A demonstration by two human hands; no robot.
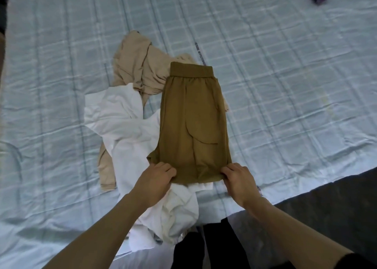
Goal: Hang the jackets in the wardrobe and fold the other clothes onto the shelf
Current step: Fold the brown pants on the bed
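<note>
An olive-brown pair of soft fabric trousers with an elastic waistband (193,121) is laid lengthwise on the pale blue checked bedspread (285,75), near the centre of the view, waistband toward 12 o'clock and the near folded edge toward 6 o'clock. That near edge is pinched at its two corners: the left hand (156,179) grips the corner at 7 o'clock, the right hand (237,179) the corner at 5 o'clock, fingers curled over the cloth.

A crumpled white garment (126,126) lies partly beneath the trousers at 8 o'clock, and a beige garment (138,64) at 11 o'clock.

For a clean fold, both corners would best be lifted together and carried evenly toward the waistband, so the edges meet squarely and the white garment below is not dragged.

Small dark lettering is printed along a bedspread stripe at 12 o'clock; it cannot be read.
</note>
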